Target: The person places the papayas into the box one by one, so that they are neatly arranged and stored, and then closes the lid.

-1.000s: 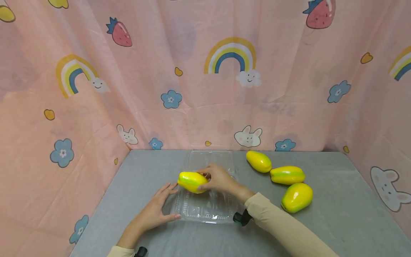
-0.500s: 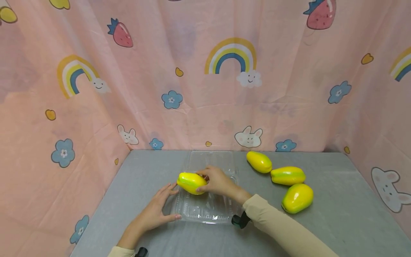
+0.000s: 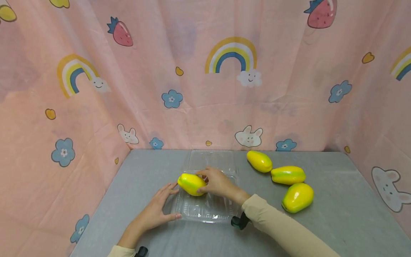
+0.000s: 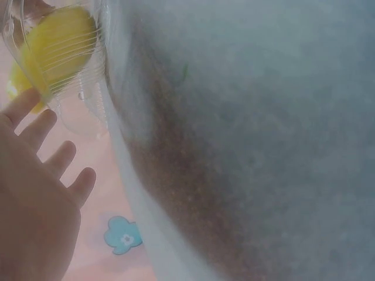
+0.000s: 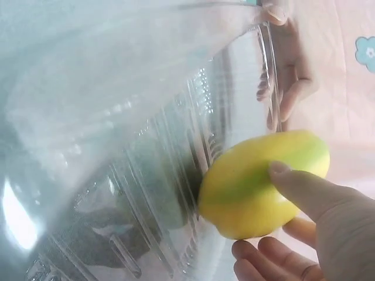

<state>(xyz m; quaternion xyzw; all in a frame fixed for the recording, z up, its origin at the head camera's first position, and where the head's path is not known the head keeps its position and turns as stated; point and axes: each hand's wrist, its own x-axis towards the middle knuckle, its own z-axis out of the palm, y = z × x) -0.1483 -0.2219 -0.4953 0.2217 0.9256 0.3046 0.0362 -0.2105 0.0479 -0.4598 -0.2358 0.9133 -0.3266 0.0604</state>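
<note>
“Papaya (image 3: 188,184) first: where is it?”

“Over the left half of your clear plastic clamshell base (image 3: 213,216), its left end about level with the left rim. I can't tell whether its underside meets the base's floor.”

“And each grip?”

“Your right grip (image 3: 219,182) is clamped on the papaya's right end, thumb on the near side. Your left grip (image 3: 156,207) has fingers and thumb spread apart along the left rim, the fingertips at the plastic's edge.”

“How much room around that?”

“Inside the base, you have bare plastic toward the front and right. Behind it, the opened lid (image 3: 210,157) reaches almost to the pink curtain (image 3: 205,114) at the table's rear edge. A black wrist device (image 3: 239,222) sits just beside the base's near right corner.”

“Farther right?”

“A strip of grey table (image 3: 346,210), partly crossed by your right forearm, then the far papaya (image 3: 259,161), the middle papaya (image 3: 288,175) and the near papaya (image 3: 297,197), each touching or nearly touching the next. The table runs wide to their right, and also left of your left grip.”
</note>
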